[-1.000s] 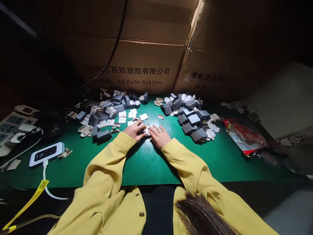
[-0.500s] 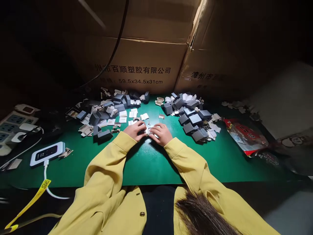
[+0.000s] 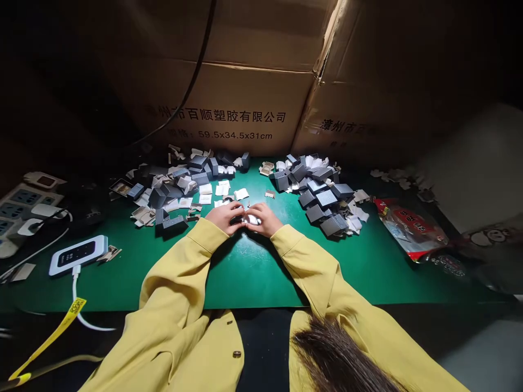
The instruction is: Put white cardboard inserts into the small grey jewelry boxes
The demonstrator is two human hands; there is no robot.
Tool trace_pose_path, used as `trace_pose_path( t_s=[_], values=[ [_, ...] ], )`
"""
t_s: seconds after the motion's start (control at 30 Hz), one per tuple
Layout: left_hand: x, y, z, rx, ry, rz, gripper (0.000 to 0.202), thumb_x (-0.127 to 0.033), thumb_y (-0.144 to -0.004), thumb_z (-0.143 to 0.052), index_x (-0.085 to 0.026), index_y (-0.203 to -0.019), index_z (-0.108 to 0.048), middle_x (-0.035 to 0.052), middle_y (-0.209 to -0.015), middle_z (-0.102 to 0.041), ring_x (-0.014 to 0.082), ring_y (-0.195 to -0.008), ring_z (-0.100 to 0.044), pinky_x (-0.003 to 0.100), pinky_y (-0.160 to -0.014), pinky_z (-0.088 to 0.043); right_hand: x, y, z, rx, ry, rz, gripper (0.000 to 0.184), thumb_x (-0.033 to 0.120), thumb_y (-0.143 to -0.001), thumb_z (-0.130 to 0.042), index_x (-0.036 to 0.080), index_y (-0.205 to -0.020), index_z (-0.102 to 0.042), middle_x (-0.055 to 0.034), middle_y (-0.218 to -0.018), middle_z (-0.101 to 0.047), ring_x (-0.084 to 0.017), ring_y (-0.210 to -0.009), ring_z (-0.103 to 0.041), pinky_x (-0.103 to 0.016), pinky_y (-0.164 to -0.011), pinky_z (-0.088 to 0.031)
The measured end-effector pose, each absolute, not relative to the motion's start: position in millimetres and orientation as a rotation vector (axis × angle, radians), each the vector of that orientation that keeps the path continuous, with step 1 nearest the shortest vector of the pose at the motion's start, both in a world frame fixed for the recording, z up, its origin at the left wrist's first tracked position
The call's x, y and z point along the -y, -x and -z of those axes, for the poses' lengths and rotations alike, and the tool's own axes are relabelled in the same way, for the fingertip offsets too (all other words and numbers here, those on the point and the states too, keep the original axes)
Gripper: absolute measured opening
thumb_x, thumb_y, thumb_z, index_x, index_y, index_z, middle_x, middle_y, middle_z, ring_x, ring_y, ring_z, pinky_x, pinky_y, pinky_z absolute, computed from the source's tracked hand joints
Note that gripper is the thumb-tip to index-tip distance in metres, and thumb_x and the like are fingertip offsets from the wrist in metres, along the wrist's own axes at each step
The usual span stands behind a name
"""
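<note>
In the middle of the green table, my left hand (image 3: 224, 218) and my right hand (image 3: 265, 219) meet, fingers bent and thumbs almost touching. Between them is a small white paper or card piece (image 3: 252, 219), mostly covered by my fingers, so its exact shape is hidden. Just beyond my hands lie several loose white folded pieces, one of them a white piece (image 3: 241, 194). A heap of small dark grey boxes (image 3: 174, 224) mixed with white pieces spreads to the left. Another heap of grey boxes (image 3: 326, 197) lies to the right.
Large cardboard cartons (image 3: 245, 92) stand along the back, with a black cable (image 3: 195, 76) hanging before them. At left are a power strip (image 3: 24, 201) and a white device (image 3: 79, 256) with a plugged cable. A red and clear plastic bag (image 3: 411, 228) lies at right.
My right hand has shifted slightly left, closer to my left hand, and its fingers have curled more around the white piece. The heaps are unchanged.
</note>
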State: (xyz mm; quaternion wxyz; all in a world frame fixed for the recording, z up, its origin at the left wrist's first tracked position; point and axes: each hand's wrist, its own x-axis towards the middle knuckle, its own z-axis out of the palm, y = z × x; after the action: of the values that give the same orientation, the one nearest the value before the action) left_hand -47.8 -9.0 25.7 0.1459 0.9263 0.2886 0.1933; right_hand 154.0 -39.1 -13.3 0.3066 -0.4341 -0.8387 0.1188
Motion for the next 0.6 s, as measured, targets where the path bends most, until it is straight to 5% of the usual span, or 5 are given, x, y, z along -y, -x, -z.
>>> trace_pose_path(
  t_s=[0.6],
  values=[
    [8,48,-30,-0.837,-2.609,-0.52,0.02,-0.031,-0.079,-0.059,-0.018,-0.093,-0.062,0.0099,-0.111,-0.059,0.022,-0.094,-0.06,0.033,-0.08,-0.049,20,-154,-22,2.686,1.105,-0.316,0.022,0.028,-0.075,-0.072,0.02,-0.096,-0.069,-0.0077,-0.1,-0.055,-0.02,-0.089,-0.045,-0.035,-0.08,-0.043]
  ],
)
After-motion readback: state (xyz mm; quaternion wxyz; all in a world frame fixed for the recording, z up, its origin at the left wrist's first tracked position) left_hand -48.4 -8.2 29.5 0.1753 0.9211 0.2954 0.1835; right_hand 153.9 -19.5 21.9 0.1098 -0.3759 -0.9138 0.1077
